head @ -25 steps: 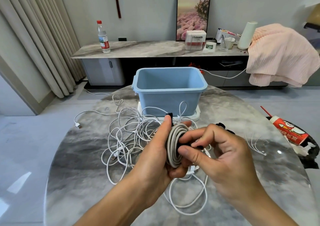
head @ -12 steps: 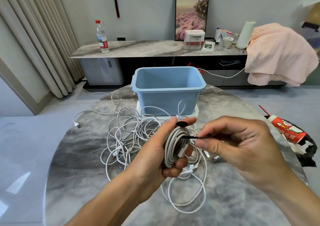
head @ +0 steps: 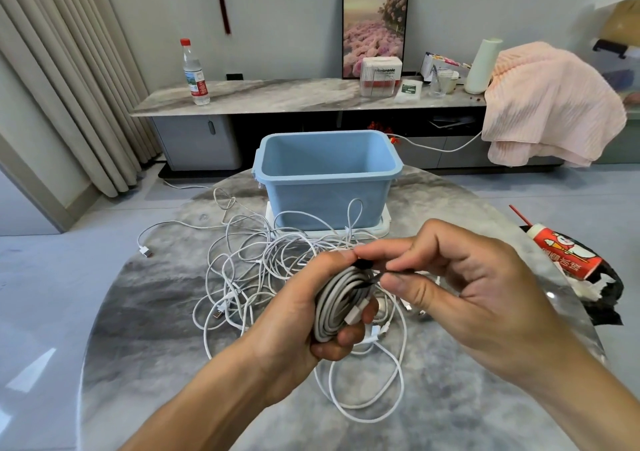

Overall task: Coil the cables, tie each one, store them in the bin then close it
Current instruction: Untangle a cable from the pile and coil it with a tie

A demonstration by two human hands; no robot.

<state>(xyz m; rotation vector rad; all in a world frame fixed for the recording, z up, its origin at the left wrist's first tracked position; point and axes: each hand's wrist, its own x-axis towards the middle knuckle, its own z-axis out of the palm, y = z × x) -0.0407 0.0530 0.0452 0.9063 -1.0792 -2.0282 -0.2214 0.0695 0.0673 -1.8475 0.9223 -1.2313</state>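
A grey coiled cable (head: 337, 307) is gripped in the left hand (head: 304, 315). A black tie (head: 372, 270) at the coil's far end is pinched by the right hand (head: 460, 288), just right of it.

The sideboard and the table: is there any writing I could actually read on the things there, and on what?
"Panasonic", partly legible, on the white box on the sideboard.
Water bottle label: print too small to read.
Small white packet with a dark green label: too blurred to read.
Red carton at the table's right edge: Chinese characters and a cartoon figure, not clearly readable.
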